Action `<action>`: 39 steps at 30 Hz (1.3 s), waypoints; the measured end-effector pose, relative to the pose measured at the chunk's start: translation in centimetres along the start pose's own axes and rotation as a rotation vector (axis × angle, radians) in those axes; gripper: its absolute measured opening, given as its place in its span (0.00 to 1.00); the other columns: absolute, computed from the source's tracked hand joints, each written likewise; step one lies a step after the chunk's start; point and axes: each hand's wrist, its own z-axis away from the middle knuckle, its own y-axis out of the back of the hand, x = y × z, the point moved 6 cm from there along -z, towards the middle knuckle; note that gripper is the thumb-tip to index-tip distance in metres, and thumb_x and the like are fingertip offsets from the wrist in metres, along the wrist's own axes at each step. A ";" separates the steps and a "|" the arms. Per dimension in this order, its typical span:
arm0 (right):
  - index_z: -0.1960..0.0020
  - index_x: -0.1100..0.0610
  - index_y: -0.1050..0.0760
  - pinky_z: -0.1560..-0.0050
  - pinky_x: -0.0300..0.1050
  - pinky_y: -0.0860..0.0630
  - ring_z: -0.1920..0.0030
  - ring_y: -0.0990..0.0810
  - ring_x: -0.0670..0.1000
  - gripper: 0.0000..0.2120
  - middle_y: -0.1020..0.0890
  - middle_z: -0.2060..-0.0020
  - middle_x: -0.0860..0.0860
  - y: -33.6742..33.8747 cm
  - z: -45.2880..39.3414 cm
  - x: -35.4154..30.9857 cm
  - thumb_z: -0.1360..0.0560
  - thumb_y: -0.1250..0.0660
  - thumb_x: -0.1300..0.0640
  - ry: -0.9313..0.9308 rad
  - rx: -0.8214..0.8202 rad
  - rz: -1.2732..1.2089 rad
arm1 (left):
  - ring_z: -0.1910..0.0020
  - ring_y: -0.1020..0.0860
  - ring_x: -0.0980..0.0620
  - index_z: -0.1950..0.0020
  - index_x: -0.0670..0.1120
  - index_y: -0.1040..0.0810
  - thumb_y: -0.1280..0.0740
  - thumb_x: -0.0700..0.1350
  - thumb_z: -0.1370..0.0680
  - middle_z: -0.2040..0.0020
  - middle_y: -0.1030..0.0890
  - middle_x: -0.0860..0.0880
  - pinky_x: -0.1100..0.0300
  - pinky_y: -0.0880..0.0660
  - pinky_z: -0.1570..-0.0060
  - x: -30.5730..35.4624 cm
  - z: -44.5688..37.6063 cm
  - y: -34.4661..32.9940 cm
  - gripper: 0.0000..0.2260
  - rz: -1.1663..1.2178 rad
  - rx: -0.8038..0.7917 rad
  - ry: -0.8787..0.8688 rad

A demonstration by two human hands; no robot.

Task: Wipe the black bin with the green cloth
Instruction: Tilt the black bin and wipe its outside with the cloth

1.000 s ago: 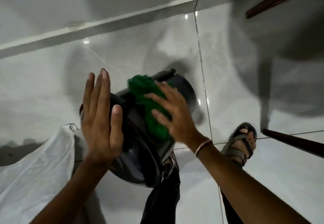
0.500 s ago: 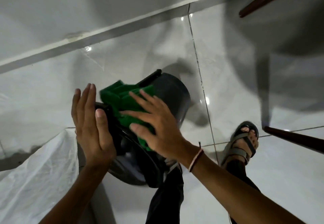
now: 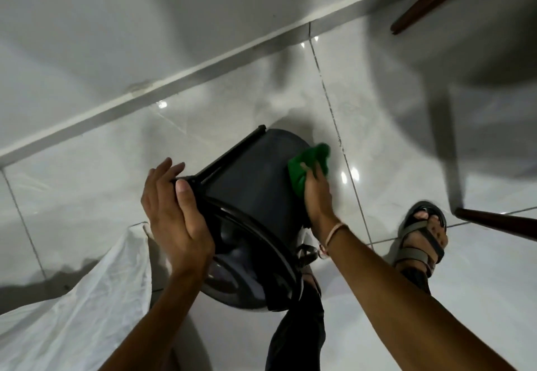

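Observation:
The black bin point(image 3: 250, 196) is held tilted above the floor, its open mouth turned toward me and its base pointing away. My left hand point(image 3: 174, 213) grips the bin's rim and left side, thumb over the edge. My right hand point(image 3: 318, 196) presses the green cloth point(image 3: 305, 164) flat against the bin's right outer wall, near the base. Part of the cloth sticks out beyond my fingertips.
Glossy white floor tiles point(image 3: 377, 138) lie below, with a wall and baseboard point(image 3: 174, 80) at the back. A white plastic sheet point(image 3: 72, 312) lies at lower left. My sandalled foot point(image 3: 421, 234) stands at right, between dark wooden furniture legs point(image 3: 494, 222).
My right hand slid the green cloth from the bin's upper left side across to its right wall. My left hand went from flat against the bin to gripping its rim.

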 end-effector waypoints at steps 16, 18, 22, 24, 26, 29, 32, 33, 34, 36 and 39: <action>0.31 0.59 0.24 0.30 0.55 0.25 0.32 0.22 0.64 0.17 0.20 0.33 0.62 5.8 -0.5 5.3 0.15 0.41 0.53 -0.047 0.328 -0.327 | 0.23 0.30 0.42 0.31 0.40 0.21 0.44 0.52 0.14 0.23 0.33 0.32 0.55 0.35 0.22 4.6 7.0 -1.4 0.22 -0.155 -0.346 -0.785; 0.37 0.59 0.21 0.36 0.54 0.22 0.37 0.19 0.63 0.15 0.16 0.42 0.60 7.3 -1.2 2.8 0.15 0.40 0.52 -0.020 0.277 -0.503 | 0.25 0.27 0.38 0.32 0.40 0.21 0.42 0.52 0.15 0.23 0.32 0.33 0.51 0.31 0.24 4.1 7.9 -1.3 0.20 -0.166 -0.339 -0.773; 0.42 0.51 0.21 0.45 0.41 0.20 0.48 0.16 0.49 0.09 0.15 0.48 0.49 5.9 2.7 -4.7 0.15 0.41 0.56 0.343 -0.087 -0.235 | 0.22 0.30 0.40 0.30 0.38 0.22 0.42 0.52 0.15 0.22 0.31 0.33 0.50 0.32 0.24 4.4 8.9 -1.2 0.22 -0.142 -0.363 -0.794; 0.37 0.52 0.23 0.41 0.37 0.22 0.45 0.17 0.46 0.10 0.16 0.44 0.49 2.8 5.4 -4.9 0.15 0.39 0.53 0.465 -0.265 0.069 | 0.19 0.34 0.44 0.23 0.37 0.31 0.44 0.54 0.15 0.20 0.33 0.35 0.47 0.37 0.21 4.5 9.4 -1.2 0.27 -0.115 -0.386 -0.714; 0.33 0.54 0.24 0.30 0.48 0.26 0.35 0.20 0.48 0.18 0.17 0.37 0.52 0.3 7.9 -3.2 0.17 0.41 0.47 0.614 -0.326 0.366 | 0.16 0.41 0.48 0.18 0.40 0.42 0.48 0.56 0.14 0.17 0.38 0.39 0.47 0.46 0.17 3.7 9.2 -1.2 0.29 -0.087 -0.322 -0.497; 0.32 0.50 0.26 0.21 0.56 0.37 0.25 0.29 0.47 0.17 0.22 0.29 0.51 -0.5 10.1 -0.3 0.17 0.43 0.47 0.759 -0.315 0.454 | 0.15 0.50 0.58 0.15 0.51 0.49 0.51 0.63 0.18 0.13 0.47 0.51 0.50 0.54 0.15 -1.2 7.7 -0.1 0.33 0.058 -0.130 0.137; 0.29 0.46 0.29 0.17 0.46 0.51 0.19 0.39 0.45 0.18 0.30 0.22 0.47 -0.7 11.1 2.9 0.16 0.45 0.47 0.808 -0.332 0.528 | 0.15 0.52 0.57 0.15 0.57 0.47 0.50 0.68 0.21 0.13 0.48 0.54 0.49 0.54 0.15 -5.9 8.0 1.1 0.35 0.130 -0.111 0.528; 0.27 0.46 0.30 0.16 0.49 0.50 0.18 0.39 0.47 0.19 0.31 0.22 0.48 -0.3 10.2 3.8 0.16 0.46 0.47 0.785 -0.284 0.558 | 0.15 0.52 0.56 0.16 0.58 0.45 0.49 0.67 0.21 0.13 0.47 0.54 0.52 0.55 0.16 -6.5 8.4 1.4 0.34 0.109 -0.135 0.534; 0.27 0.46 0.30 0.17 0.55 0.45 0.19 0.37 0.51 0.20 0.29 0.22 0.50 -0.1 8.5 4.5 0.16 0.47 0.46 0.727 -0.212 0.567 | 0.15 0.51 0.57 0.16 0.58 0.44 0.49 0.65 0.20 0.13 0.47 0.54 0.53 0.55 0.17 -7.1 8.5 1.7 0.32 0.092 -0.151 0.526; 0.29 0.49 0.27 0.23 0.65 0.35 0.23 0.30 0.57 0.23 0.25 0.26 0.54 0.8 4.6 4.6 0.18 0.48 0.43 0.574 -0.062 0.589 | 0.15 0.51 0.56 0.17 0.58 0.41 0.48 0.63 0.20 0.14 0.45 0.54 0.51 0.54 0.16 -7.2 8.1 1.8 0.31 0.111 -0.159 0.518; 0.32 0.52 0.24 0.28 0.66 0.29 0.28 0.26 0.62 0.28 0.22 0.29 0.57 0.8 1.3 2.5 0.22 0.50 0.39 0.347 -0.011 0.657 | 0.15 0.50 0.56 0.17 0.56 0.38 0.49 0.60 0.19 0.15 0.42 0.54 0.50 0.54 0.15 -6.6 6.7 1.4 0.29 0.144 -0.164 0.507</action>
